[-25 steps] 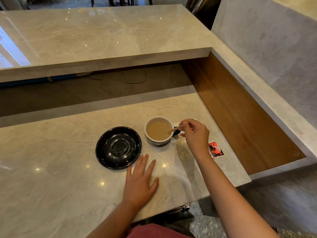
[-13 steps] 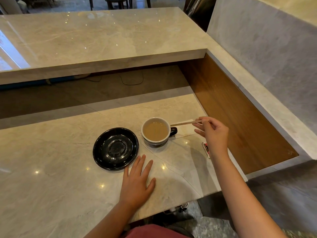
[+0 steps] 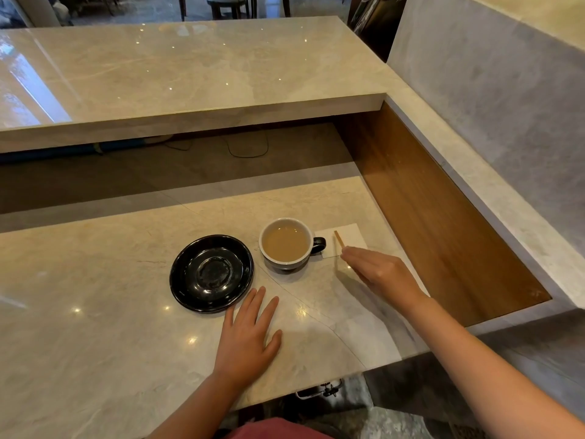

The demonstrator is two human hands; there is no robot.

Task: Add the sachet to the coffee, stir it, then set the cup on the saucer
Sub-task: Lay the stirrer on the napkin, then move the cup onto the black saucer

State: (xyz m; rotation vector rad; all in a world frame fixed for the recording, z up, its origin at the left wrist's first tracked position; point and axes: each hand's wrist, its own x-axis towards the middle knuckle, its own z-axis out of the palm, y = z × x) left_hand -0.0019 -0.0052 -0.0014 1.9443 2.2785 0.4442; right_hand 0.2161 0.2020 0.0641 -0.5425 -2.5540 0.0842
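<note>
A cup point(image 3: 286, 266) of light brown coffee stands on the marble counter, white inside and dark outside, its black handle pointing right. Just left of it and apart from it lies the black saucer point(image 3: 211, 273), bare. My right hand point(image 3: 381, 274) is to the right of the cup and pinches a thin wooden stirrer point(image 3: 339, 239) at its near end. The stick lies low over a white napkin point(image 3: 351, 237); I cannot tell whether it touches. My left hand point(image 3: 247, 331) rests flat on the counter in front of the saucer, fingers apart. The sachet is not visible.
The lower counter point(image 3: 95, 312) ends at a near edge by my body and at a right edge past my forearm. A wooden side panel point(image 3: 427, 210) drops away on the right. A raised marble ledge point(image 3: 190, 83) runs across the back.
My right hand lifted the stirrer out of the coffee, carried it right past the handle and brought it down over the napkin. The left hand stayed flat. The sachet is now hidden.
</note>
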